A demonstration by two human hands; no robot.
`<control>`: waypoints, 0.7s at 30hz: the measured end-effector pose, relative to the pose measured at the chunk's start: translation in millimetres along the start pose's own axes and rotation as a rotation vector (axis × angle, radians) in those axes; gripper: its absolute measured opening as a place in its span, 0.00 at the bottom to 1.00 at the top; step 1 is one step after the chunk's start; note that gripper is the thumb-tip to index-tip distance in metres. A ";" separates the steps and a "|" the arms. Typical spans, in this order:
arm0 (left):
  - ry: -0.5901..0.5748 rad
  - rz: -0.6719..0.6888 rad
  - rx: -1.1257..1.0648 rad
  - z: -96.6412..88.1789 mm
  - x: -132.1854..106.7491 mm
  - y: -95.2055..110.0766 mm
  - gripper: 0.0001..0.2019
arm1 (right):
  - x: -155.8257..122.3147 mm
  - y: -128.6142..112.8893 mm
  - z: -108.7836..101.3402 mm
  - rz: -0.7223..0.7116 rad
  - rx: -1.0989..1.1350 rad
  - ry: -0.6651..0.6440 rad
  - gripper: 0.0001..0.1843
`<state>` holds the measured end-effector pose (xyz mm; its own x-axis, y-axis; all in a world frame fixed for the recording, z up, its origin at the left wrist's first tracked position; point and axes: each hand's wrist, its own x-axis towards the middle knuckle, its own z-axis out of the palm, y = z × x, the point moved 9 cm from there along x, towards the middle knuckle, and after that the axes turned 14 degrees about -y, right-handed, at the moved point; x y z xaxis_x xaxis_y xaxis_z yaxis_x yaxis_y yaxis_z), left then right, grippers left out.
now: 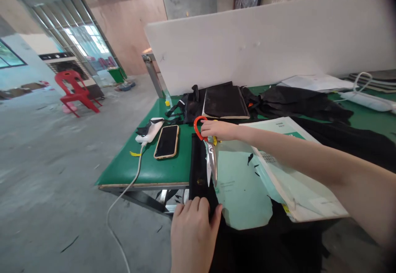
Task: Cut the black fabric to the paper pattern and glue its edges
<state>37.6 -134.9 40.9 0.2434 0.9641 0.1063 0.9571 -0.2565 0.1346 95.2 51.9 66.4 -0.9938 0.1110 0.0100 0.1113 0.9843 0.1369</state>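
My right hand (218,130) reaches across the green table (145,170) and is closed on the red and yellow handles of a pair of scissors (210,161). The blades point toward me along a strip of black fabric (198,170), beside a pale green sheet (241,186). My left hand (193,234) pinches the near end of the black strip at the table's front edge, fingers curled on the cloth.
A phone (167,141) and a white power bank (151,130) with a cable lie left of the strip. A black book (225,102), black cloth (303,104), papers (287,170) and a white board (272,38) stand behind. A red chair (76,91) is on the floor at left.
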 end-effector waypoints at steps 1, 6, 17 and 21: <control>-0.023 -0.018 0.004 3.3 1.3 0.7 0.13 | 1.2 -0.6 -0.6 -0.002 -0.011 0.000 0.16; -0.089 -0.048 -0.003 12.6 6.5 1.0 0.15 | -1.4 6.0 -6.2 0.020 -0.082 0.015 0.14; -0.145 -0.086 -0.022 19.4 7.4 -0.4 0.11 | -23.6 17.4 -22.5 0.114 -0.212 0.043 0.16; -0.135 -0.077 -0.008 17.1 10.2 2.1 0.10 | -24.5 14.1 -26.5 0.133 -0.214 0.012 0.17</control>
<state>44.8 -124.4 25.4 0.1891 0.9812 -0.0381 0.9725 -0.1818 0.1453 121.0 59.4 94.4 -0.9707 0.2344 0.0538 0.2385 0.9095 0.3405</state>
